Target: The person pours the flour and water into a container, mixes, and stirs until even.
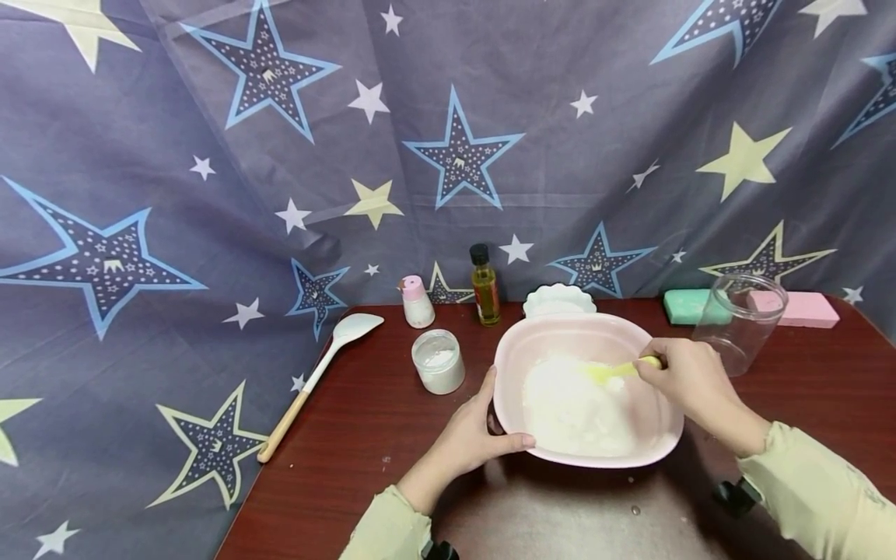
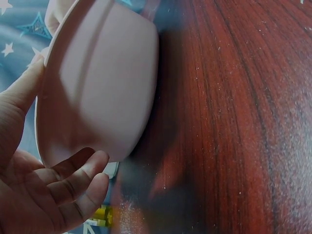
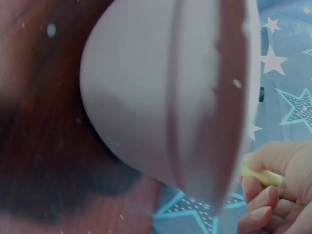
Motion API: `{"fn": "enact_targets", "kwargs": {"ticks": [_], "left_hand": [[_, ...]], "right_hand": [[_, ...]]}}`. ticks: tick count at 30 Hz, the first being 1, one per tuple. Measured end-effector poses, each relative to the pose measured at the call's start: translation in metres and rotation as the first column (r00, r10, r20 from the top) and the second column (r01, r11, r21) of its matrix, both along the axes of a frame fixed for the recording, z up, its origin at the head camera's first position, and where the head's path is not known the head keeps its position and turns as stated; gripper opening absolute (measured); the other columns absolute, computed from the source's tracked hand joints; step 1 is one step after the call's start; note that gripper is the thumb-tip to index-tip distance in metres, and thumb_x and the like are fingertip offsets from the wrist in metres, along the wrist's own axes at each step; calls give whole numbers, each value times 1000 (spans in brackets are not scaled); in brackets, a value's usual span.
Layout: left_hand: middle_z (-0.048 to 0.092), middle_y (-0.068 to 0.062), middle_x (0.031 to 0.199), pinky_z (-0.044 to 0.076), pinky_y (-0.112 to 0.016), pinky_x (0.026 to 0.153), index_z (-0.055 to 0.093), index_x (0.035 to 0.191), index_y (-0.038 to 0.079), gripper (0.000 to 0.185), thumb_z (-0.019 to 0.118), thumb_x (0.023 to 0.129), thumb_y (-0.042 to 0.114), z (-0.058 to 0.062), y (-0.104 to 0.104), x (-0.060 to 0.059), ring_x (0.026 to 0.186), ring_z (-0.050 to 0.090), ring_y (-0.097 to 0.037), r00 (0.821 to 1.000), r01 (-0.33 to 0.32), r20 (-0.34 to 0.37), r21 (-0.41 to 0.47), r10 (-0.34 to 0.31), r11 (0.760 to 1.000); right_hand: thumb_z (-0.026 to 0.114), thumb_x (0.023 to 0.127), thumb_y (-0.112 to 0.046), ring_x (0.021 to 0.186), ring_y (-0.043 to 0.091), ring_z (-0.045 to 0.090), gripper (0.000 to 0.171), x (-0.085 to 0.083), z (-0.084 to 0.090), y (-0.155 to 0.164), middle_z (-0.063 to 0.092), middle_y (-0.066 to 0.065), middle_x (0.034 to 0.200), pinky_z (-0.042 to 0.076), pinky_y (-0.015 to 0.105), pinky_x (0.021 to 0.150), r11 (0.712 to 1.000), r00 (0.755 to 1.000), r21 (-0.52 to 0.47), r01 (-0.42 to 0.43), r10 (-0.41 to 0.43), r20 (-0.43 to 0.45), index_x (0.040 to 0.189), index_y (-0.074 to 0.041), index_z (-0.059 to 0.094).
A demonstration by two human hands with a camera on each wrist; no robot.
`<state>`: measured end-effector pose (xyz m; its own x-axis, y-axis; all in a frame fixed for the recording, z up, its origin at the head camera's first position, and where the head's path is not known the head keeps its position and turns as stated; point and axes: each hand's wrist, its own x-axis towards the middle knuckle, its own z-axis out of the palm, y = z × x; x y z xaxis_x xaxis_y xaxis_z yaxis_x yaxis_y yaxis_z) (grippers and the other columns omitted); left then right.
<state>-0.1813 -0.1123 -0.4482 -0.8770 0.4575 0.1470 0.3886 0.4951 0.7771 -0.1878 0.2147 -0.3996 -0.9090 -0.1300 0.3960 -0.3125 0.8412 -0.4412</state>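
Note:
A pale pink basin (image 1: 514,334) stands on the dark red table, with white powder (image 1: 570,408) spread over its bottom. My left hand (image 1: 467,435) grips the basin's left rim, thumb on the edge and fingers around the outer wall, as the left wrist view also shows. In my right hand (image 1: 689,381) is the handle of a yellow spoon (image 1: 616,371), pinched between thumb and fingers. The spoon's head dips into the powder near the right of the basin. In the right wrist view the handle's end (image 3: 268,178) shows between the fingers.
Behind the basin are a scalloped white dish (image 1: 558,300), an oil bottle (image 1: 484,286) and a pink-capped shaker (image 1: 416,302). A jar of white powder (image 1: 439,362) stands left, beyond it a white spatula (image 1: 315,377). At right are a clear jar (image 1: 735,334), a green block (image 1: 684,306) and a pink block (image 1: 805,309).

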Motion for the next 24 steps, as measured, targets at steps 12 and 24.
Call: {"fn": "enact_targets", "kwargs": {"ticks": [12, 24], "left_hand": [[63, -13, 83, 47, -22, 61, 15, 156, 6, 115, 85, 73, 42, 1, -1, 0, 71, 61, -24, 1000, -10, 6, -24, 10, 1000], [62, -10, 81, 47, -22, 59, 16, 156, 9, 114, 85, 72, 43, 0, -1, 1, 68, 59, -22, 1000, -8, -13, -24, 7, 1000]], "right_hand": [[66, 72, -5, 55, 10, 37, 17, 14, 21, 16, 41, -11, 55, 29, 28, 52, 991, 998, 124, -53, 49, 35, 63, -18, 60], [75, 75, -14, 55, 4, 39, 9, 22, 24, 18, 54, -16, 56, 32, 24, 49, 989, 961, 43, -144, 129, 245, 70, -20, 72]]}}
